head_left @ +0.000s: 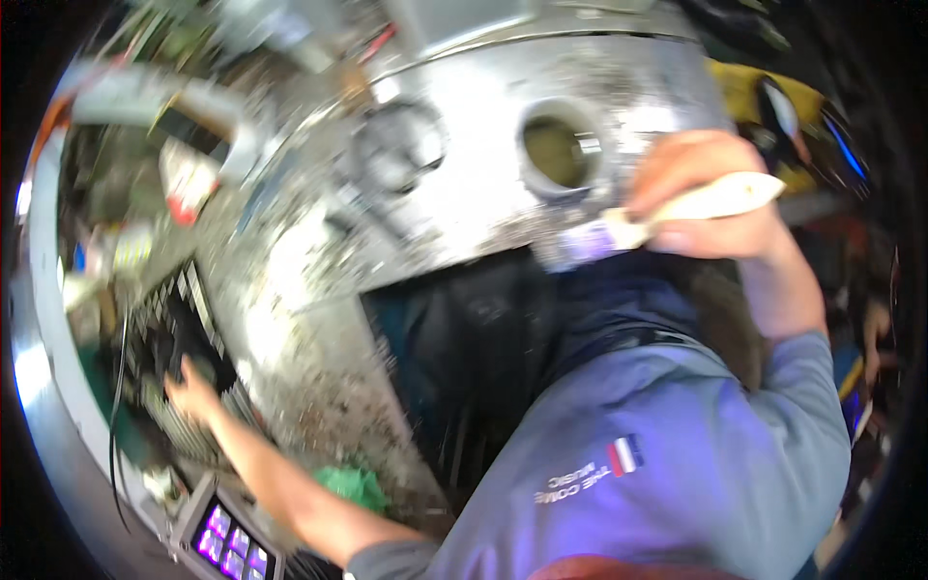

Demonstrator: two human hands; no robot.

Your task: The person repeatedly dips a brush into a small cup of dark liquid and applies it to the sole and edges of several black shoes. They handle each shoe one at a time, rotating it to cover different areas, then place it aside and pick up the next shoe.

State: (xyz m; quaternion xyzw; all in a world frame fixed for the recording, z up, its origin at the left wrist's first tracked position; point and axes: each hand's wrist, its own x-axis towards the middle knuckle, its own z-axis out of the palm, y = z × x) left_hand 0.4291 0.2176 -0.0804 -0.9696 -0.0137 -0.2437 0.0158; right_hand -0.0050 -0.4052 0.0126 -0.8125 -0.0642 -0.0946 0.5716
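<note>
My right hand (701,193) is closed round a paintbrush (730,197) with a pale handle. Its blurred bristles point left, over the table's near edge. Just beyond the bristles stands a round open can (559,188) with murky yellow-green liquid inside. Far to the left, my left hand (193,394) reaches to a stack of ribbed, dark-and-grey pieces (184,319). Its fingers look curled at a dark part there. Whatever they grip is too dark and blurred to name.
On the stained metal table (474,106) lies a dark ring-shaped thing (398,145). A screen device (227,541) stands at lower left, near a green crumpled bag (353,486) and a thin black cable (118,416). Yellow-and-black items (788,126) sit at right.
</note>
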